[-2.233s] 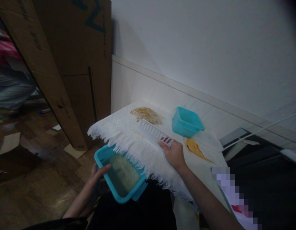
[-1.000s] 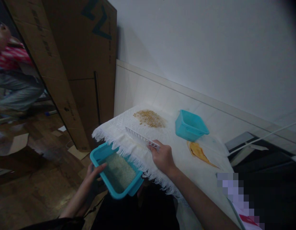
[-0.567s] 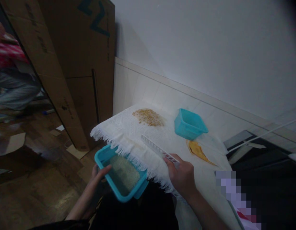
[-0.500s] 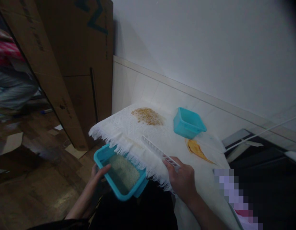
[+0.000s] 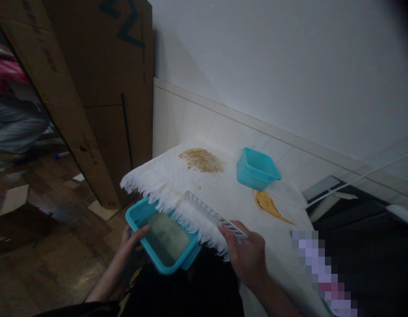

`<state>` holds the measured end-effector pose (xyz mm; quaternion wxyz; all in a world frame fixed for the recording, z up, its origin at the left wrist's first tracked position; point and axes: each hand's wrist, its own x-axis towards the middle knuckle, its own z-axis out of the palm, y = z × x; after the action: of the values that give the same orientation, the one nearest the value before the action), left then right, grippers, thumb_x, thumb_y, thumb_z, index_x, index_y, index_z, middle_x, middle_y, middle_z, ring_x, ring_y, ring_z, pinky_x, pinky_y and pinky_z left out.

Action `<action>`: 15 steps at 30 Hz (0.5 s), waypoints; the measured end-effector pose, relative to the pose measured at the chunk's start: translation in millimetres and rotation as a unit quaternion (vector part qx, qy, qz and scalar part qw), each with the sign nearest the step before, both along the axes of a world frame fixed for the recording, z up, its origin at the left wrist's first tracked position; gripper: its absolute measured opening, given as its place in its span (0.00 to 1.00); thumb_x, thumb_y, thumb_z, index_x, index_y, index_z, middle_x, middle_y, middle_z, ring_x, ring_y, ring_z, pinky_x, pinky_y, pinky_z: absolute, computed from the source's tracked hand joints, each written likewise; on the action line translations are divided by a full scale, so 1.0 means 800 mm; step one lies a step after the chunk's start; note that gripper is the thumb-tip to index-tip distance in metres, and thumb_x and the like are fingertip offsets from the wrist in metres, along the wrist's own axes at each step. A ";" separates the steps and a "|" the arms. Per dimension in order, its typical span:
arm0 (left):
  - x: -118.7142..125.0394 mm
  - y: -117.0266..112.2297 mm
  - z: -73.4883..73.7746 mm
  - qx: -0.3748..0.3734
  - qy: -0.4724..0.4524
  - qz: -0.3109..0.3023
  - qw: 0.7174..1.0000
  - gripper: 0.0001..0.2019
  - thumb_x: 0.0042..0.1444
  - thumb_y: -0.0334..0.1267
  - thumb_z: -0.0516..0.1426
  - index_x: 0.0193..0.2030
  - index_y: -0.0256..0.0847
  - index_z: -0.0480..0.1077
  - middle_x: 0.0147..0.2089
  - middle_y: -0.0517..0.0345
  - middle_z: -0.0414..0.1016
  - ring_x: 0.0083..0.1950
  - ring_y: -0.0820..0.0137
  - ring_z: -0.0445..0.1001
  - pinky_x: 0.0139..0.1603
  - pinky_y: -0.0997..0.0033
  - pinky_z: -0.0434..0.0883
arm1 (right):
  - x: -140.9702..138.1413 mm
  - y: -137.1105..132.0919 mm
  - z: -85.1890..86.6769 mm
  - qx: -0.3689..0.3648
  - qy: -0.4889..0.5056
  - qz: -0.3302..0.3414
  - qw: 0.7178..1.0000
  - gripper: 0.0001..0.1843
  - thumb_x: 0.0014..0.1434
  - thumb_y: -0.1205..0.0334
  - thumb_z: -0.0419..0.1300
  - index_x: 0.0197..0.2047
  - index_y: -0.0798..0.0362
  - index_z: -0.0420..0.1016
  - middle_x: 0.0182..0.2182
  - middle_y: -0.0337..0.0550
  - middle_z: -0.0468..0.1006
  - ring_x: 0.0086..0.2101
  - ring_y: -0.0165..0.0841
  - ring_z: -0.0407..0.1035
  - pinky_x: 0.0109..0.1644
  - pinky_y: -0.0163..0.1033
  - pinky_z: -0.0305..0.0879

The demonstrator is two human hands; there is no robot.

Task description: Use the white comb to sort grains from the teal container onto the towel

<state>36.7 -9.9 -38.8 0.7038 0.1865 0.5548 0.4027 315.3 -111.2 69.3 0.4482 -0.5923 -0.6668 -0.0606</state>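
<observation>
My left hand (image 5: pixel 133 242) grips the near left rim of a teal plastic bin (image 5: pixel 153 256), thumb inside. The bin is tilted below the table's fringed edge and holds pale, rice-like grains (image 5: pixel 169 233). My right hand (image 5: pixel 248 251) is closed around one end of a long white plastic strip with slots (image 5: pixel 210 213), which lies low along the cloth close to the fringe. A white woven cloth (image 5: pixel 160 169) covers the table, its fringe hanging over the bin's far rim. A few pale grains seem to lie by the strip, too blurred to tell surely.
A pile of yellow beans (image 5: pixel 202 160) lies farther back on the cloth. To its right stand a second teal bin (image 5: pixel 258 169) and a yellow-orange, leaf-shaped piece (image 5: pixel 268 204). A tall cardboard box (image 5: pixel 104 110) rises at left; a person (image 5: pixel 15 105) sits beyond it. Dark equipment (image 5: pixel 358 215) is at right.
The white strip has moved towards me and a little left, closer to the fringed edge, in my right hand. My left hand keeps the bin under the edge.
</observation>
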 end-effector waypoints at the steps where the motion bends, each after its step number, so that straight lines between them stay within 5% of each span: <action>1: -0.001 0.000 0.002 -0.002 -0.006 0.004 1.000 0.53 0.44 0.41 0.81 0.75 0.50 0.64 0.34 0.59 0.83 0.33 0.55 0.87 0.37 0.59 0.86 | 0.003 0.009 -0.001 0.007 -0.004 -0.013 1.000 0.14 0.74 0.66 0.60 0.43 0.53 0.90 0.34 0.44 0.93 0.30 0.38 0.89 0.38 0.31 0.84; 6: -0.006 -0.001 0.013 -0.004 -0.027 0.005 1.000 0.57 0.42 0.37 0.81 0.79 0.51 0.62 0.29 0.65 0.79 0.28 0.58 0.84 0.32 0.59 0.84 | 0.007 0.037 -0.010 0.017 -0.019 0.011 1.000 0.15 0.73 0.68 0.60 0.43 0.54 0.90 0.33 0.46 0.92 0.29 0.38 0.89 0.38 0.31 0.85; 15: -0.016 -0.004 0.023 0.015 -0.059 -0.004 0.998 0.60 0.42 0.42 0.82 0.80 0.50 0.59 0.30 0.64 0.79 0.27 0.62 0.81 0.33 0.61 0.83 | -0.011 -0.003 -0.001 -0.036 0.022 0.070 0.997 0.14 0.75 0.65 0.61 0.48 0.51 0.90 0.33 0.42 0.92 0.29 0.35 0.88 0.39 0.30 0.84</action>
<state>23.8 -12.8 -20.7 0.7338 0.1754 0.5056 0.4185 306.9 -113.6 68.5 0.4447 -0.5609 -0.6982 0.0081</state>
